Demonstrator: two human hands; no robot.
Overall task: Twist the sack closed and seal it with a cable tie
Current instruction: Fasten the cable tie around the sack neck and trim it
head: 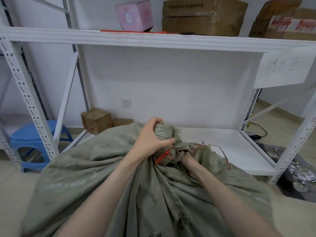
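Spanning the whole background, a white metal shelving rack (119, 38) stands against a white wall. In front of it a bulky grey-green woven fabric sack (136, 194) fills the lower middle of the view, resting on the pale tiled floor with its gathered neck close to the front edge of the rack's lower shelf.

On the upper shelf sit large worn brown cardboard boxes (201, 16), and to their left a pink printed cardboard box (135, 14). A blue plastic stool (30, 139) stands on the floor at the left, partly behind a rack upright. A white paper sign with handwritten characters (282, 69) hangs from the shelf edge on the right. A small brown cardboard cube (95, 120) sits by the wall beyond the sack.

The left hand (150, 135) has its fingers and thumb curled tightly round the bunched, frayed neck of the sack, holding it upright. The right hand (186, 159) lies just beside and below it, its wrist showing while the fingers are tucked under the loose fabric of the mouth; what they hold, or how far they are bent, cannot be told.

A thin red plastic cable tie (161, 158) lies against the sack's neck just under the left hand, between the two wrists, one end pointing down and left. Whether it is fastened cannot be told.
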